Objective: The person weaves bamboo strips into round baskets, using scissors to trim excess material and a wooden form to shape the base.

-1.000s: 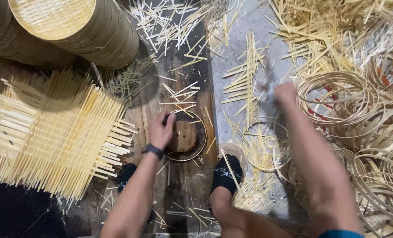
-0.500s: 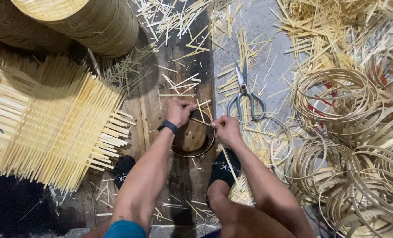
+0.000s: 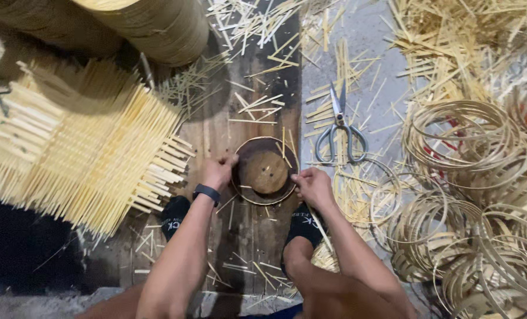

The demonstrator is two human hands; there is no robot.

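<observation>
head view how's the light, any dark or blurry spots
Head view: even warm light on the round wooden mould, both hands and the scissors sharp; deep shadow lower left beside the woven mat; bamboo hoops at the right edge slightly soft.

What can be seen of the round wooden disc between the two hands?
The round wooden disc is dark brown, with a raised, lighter inner circle bearing small holes and a thin pale bamboo hoop around its rim. It lies flat on the wooden plank, between the person's feet. The left hand touches its left edge, the right hand its right edge. A few bamboo slivers lie across its top right.
</observation>
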